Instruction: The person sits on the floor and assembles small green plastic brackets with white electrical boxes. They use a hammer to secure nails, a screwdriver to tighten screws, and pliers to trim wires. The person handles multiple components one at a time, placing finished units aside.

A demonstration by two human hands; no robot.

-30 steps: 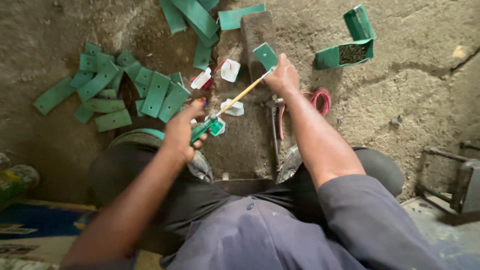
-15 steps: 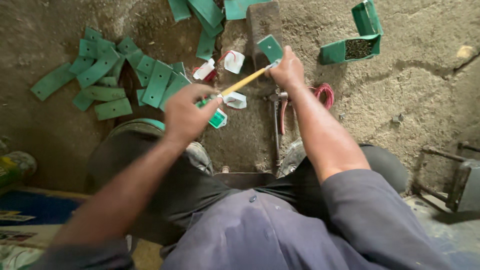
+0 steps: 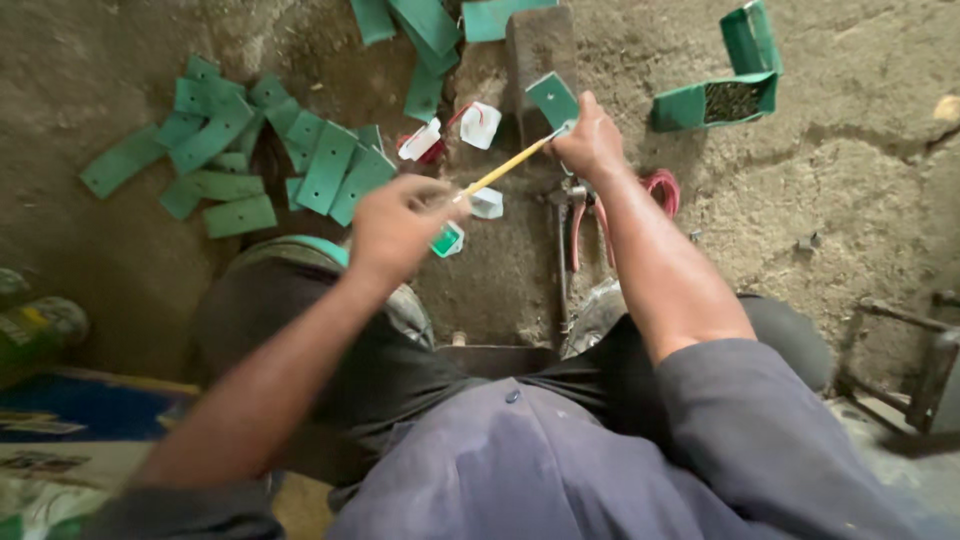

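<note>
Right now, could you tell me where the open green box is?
In the head view the open green box sits on the ground at upper right, beyond the right hand and past the red-handled pliers.

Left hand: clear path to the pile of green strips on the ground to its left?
Probably yes. The left hand sits just right of the green strips, with only bare ground between. But it grips a yellow-handled tool, so it isn't free to grab.

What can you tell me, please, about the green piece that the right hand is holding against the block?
The green piece is a small, flat, roughly square plate, dull green like painted sheet material. It stands tilted on a corner against the grey block. The right hand grips it at its lower edge, fingers closed. The tip of a thin yellow stick, held by the left hand, meets its lower corner. Similar green pieces lie scattered on the dirt floor.
</note>
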